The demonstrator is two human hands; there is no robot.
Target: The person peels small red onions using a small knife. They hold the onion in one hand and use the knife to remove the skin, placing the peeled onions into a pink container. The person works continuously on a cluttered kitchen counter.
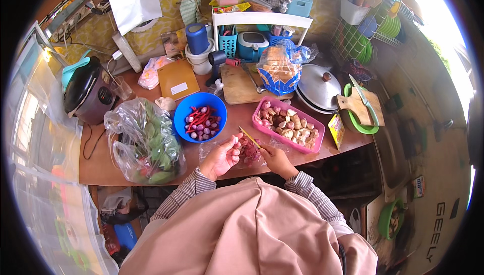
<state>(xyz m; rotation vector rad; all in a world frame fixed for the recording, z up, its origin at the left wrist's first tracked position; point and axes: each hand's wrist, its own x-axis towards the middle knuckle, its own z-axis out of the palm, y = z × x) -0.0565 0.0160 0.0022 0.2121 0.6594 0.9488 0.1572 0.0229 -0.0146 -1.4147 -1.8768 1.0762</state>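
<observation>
My right hand grips a small knife with a yellowish look, pointing up and left. My left hand is raised just left of it, fingers curled and thumb up; whether a small piece sits between the fingertips cannot be told. Beneath and between the hands lie reddish shallot skins on clear plastic. A blue bowl with red chilies and peeled shallots stands beyond my left hand. Beyond my right hand, a pink plastic basket holds unpeeled shallots and garlic.
A plastic bag of leafy greens lies left. Behind are a wooden cutting board, bagged sliced bread and a lidded pan. At right, a kitchen knife rests on a small board over a green basin.
</observation>
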